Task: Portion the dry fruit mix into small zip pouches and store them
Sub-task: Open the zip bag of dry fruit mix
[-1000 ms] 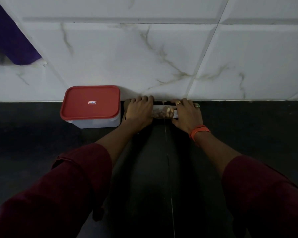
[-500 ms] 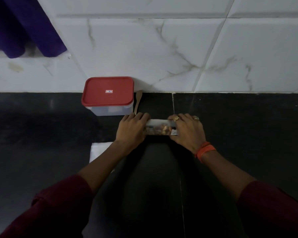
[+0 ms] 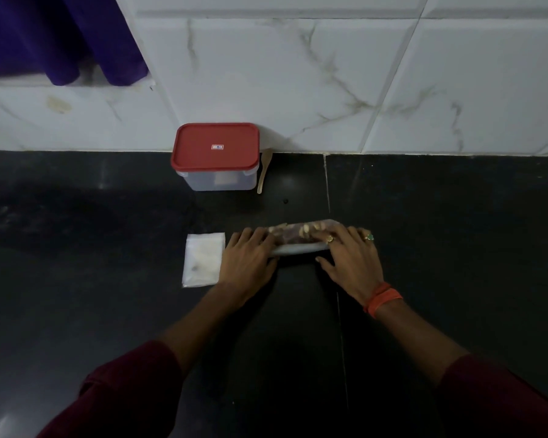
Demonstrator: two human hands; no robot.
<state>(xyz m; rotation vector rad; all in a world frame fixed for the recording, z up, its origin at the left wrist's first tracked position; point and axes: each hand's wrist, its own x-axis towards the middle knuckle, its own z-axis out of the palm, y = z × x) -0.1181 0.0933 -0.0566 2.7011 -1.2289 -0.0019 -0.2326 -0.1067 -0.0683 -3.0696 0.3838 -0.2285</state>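
A clear bag of dry fruit mix [image 3: 298, 236] lies crosswise on the black counter [image 3: 108, 311], with nuts showing through the plastic. My left hand [image 3: 250, 259] grips its left end and my right hand [image 3: 350, 257] grips its right end, fingers curled over the top and thumbs below. Just left of my left hand lies a flat stack of small white zip pouches [image 3: 203, 259]. A clear storage box with a red lid [image 3: 215, 153] stands shut against the wall, behind the pouches.
A wooden spoon [image 3: 264, 172] lies beside the box on its right. The marble-tiled wall [image 3: 361, 74] bounds the counter at the back. A purple cloth [image 3: 60, 36] hangs at the top left. Bare black counter stretches to both sides.
Both hands have drawn the bag of mix back from the wall toward me. The spoon and the stack of pouches have come into view.
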